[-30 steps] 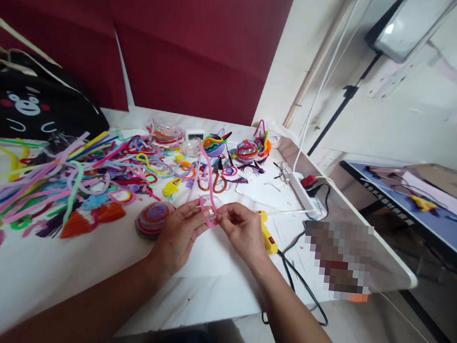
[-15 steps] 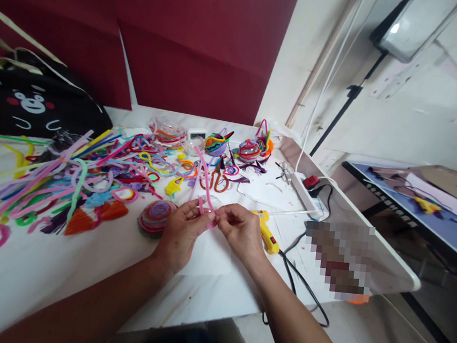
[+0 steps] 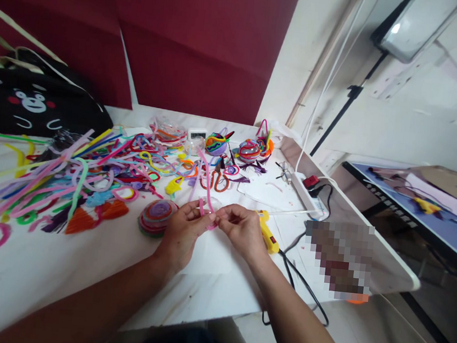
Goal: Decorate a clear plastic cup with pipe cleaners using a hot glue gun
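Note:
Both hands meet over the white table, fingers pinched on a pink pipe cleaner (image 3: 209, 188). My left hand (image 3: 185, 231) is closed on its bent lower part, and my right hand (image 3: 242, 231) pinches it from the other side. One end of the pipe cleaner stands up above the fingers. A clear, rounded piece shows partly behind the fingertips. Left of my left hand sits a coiled, multicoloured pipe-cleaner dome (image 3: 157, 216). Beside my right hand lies a yellow glue gun (image 3: 268, 233). Scissors (image 3: 215, 180) with orange-brown handles lie beyond the hands.
A heap of colourful pipe cleaners (image 3: 90, 180) spreads over the left of the table. Decorated balls (image 3: 216, 144) stand along the back near a small white clock (image 3: 197, 134). A power strip (image 3: 307, 195) and black cable (image 3: 306, 287) lie at right. A black bag (image 3: 37, 99) stands back left.
The hands stay together on the pink pipe cleaner with barely any movement. Its upright end has shifted very slightly.

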{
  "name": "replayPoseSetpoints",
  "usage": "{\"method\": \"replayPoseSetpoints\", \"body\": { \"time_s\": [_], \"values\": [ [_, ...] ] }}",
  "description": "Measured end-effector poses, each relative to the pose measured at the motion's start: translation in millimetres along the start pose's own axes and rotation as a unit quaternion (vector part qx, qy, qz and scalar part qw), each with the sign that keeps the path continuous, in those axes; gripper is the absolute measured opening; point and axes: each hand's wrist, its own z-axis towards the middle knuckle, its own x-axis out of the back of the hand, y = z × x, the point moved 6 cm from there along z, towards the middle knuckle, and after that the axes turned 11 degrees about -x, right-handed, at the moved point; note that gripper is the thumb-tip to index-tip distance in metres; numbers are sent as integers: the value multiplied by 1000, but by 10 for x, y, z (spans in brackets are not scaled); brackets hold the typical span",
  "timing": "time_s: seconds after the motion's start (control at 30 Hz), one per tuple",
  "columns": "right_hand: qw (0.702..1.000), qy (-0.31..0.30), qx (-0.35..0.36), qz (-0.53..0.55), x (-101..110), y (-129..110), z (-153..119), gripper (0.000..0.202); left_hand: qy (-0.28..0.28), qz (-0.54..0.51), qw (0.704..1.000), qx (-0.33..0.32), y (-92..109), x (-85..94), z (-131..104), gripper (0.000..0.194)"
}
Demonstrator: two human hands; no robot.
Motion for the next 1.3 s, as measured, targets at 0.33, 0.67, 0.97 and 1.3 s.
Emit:
{"method": "replayPoseSetpoints", "body": {
  "time_s": [0.33, 0.67, 0.97, 1.3],
  "values": [
    [998, 3, -28, 52, -14, 16, 17, 17, 14, 19, 1000, -6, 6, 10, 7, 40],
    [996, -10, -46, 72, -21, 33, 9, 24, -9, 57, 997, -60, 37, 15, 33, 37],
    [997, -4, -48, 55, 0, 15, -47, 23, -10, 78, 995, -69, 57, 18, 36, 35],
    [999, 15, -27, 26, 5, -26, -92, 16, -16, 103, 992, -76, 91, 15, 44, 43]
  ]
}}
